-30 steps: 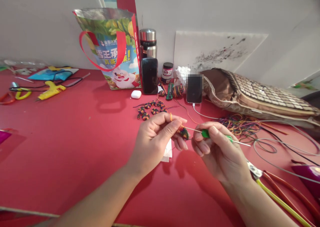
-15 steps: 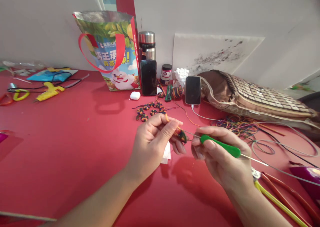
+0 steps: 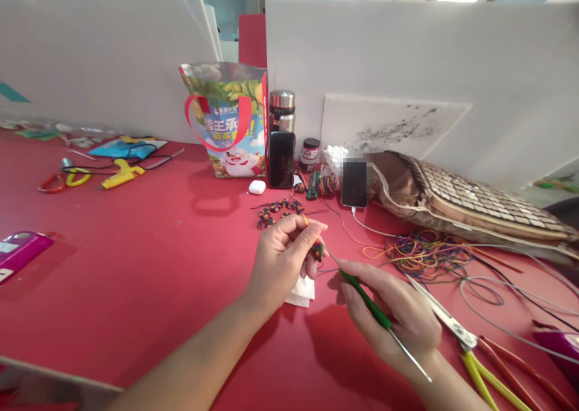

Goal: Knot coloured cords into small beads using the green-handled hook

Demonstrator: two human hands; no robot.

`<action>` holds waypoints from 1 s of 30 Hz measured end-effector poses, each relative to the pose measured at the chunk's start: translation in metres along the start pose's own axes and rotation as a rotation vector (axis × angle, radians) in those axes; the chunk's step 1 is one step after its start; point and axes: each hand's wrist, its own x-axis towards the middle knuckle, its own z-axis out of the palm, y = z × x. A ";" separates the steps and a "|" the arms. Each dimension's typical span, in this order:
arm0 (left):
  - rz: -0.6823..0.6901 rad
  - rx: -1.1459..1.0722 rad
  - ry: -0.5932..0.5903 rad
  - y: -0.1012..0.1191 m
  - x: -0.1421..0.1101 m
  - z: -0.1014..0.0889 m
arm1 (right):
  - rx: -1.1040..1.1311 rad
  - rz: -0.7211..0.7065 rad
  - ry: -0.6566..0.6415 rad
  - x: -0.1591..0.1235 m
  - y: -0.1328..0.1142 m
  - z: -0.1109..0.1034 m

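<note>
Between the thumb and fingers of my left hand (image 3: pixel 281 255) is a small crocheted piece (image 3: pixel 318 251) in dark green and orange, mostly covered by the fingers. An orange strand of yarn (image 3: pixel 306 219) runs over the index finger. My right hand (image 3: pixel 400 308) grips a crochet hook (image 3: pixel 366 299) by its green handle, with the metal tip pointing at the piece. Whether the tip sits inside a stitch I cannot tell. Beyond the left hand lies a multicoloured crocheted strip (image 3: pixel 280 207). White paper (image 3: pixel 298 294) lies beneath the hands.
Large scissors (image 3: pixel 465 338) lie beside my right wrist, below a loose yarn tangle (image 3: pixel 420 253). Behind stand a shopping bag (image 3: pixel 233 121), a black phone (image 3: pixel 281 160) and a yarn ball (image 3: pixel 329 185). A yellow glue gun (image 3: pixel 122 174) is at the left, a patterned bag (image 3: pixel 479 200) at the right.
The view has tilted up. My right hand has shifted down and away from the left, and the hook now slants more steeply. My left hand keeps its hold on the crocheted piece.
</note>
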 end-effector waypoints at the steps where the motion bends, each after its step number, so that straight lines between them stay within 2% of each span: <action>1: 0.000 0.002 -0.005 0.000 0.001 -0.001 | -0.031 0.013 0.026 -0.003 0.002 0.003; 5: -0.044 -0.040 -0.050 -0.001 0.004 -0.002 | 0.005 0.156 0.053 -0.011 0.012 0.013; 12: -0.129 -0.130 0.010 -0.002 0.006 0.001 | 0.060 0.047 0.060 -0.001 0.011 0.012; 16: -0.068 -0.037 0.016 0.007 0.006 0.004 | 0.169 0.142 0.071 0.003 0.008 0.011; 19: 0.016 0.040 0.014 0.018 0.005 0.005 | 0.157 0.176 0.084 0.013 0.003 0.005; 22: 0.080 0.069 0.003 0.026 0.003 0.008 | 0.009 0.044 0.030 0.029 -0.007 -0.004; 25: 0.130 0.047 0.026 0.025 0.001 0.010 | -0.137 -0.110 0.052 0.041 -0.015 -0.009; 30: 0.141 -0.081 0.132 0.008 0.002 0.010 | -0.289 -0.351 -0.040 0.035 -0.003 0.008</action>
